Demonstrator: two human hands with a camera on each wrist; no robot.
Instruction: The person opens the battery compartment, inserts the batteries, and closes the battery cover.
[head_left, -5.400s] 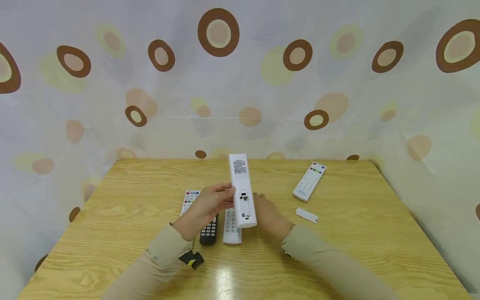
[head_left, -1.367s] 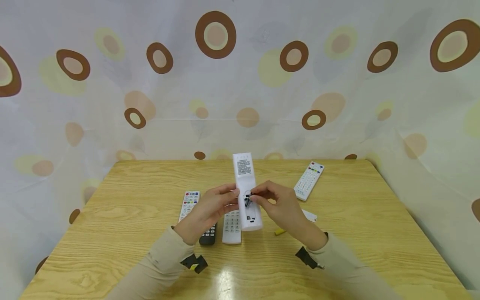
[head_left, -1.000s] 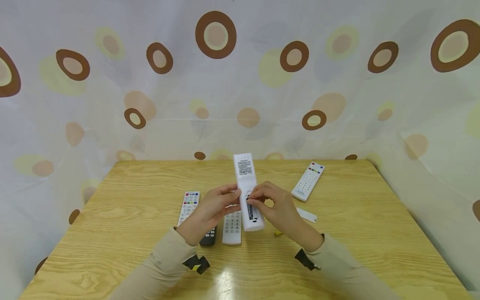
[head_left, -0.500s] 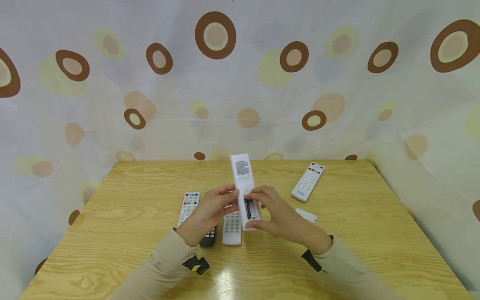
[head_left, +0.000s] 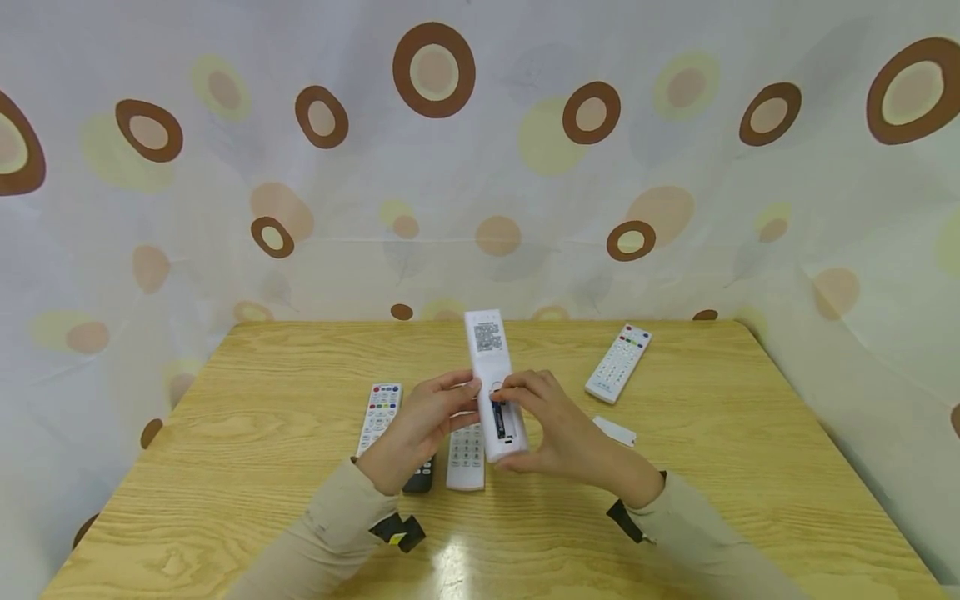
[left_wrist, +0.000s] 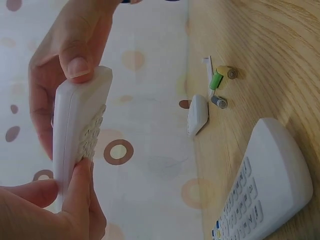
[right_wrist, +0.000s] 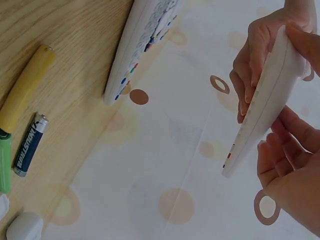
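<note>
A white remote control (head_left: 491, 358) is held up, its back towards the head camera and its battery compartment uncovered. One dark battery (head_left: 500, 423) lies along the compartment. My left hand (head_left: 416, 429) pinches the remote's left edge; in the left wrist view its thumb (left_wrist: 37, 192) and fingers press opposite faces. With my right hand (head_left: 570, 442) I grip the lower part, thumb at the bottom end and index fingertip at the battery's upper end. A second battery (right_wrist: 31, 145) lies on the table in the right wrist view. Near it lies the white battery cover (head_left: 615, 431).
White remotes lie on the wooden table (head_left: 262, 433) at right (head_left: 618, 364), centre and left; a black remote (head_left: 418, 477) is partly under my left hand. A yellow-and-green stick-shaped item (right_wrist: 25, 90) lies beside the loose battery. A patterned cloth (head_left: 495, 192) hangs behind.
Earlier the compartment held no battery and my right hand was down by the table. It brought a battery up and laid it in; its thumb has since moved to the remote's bottom end.
</note>
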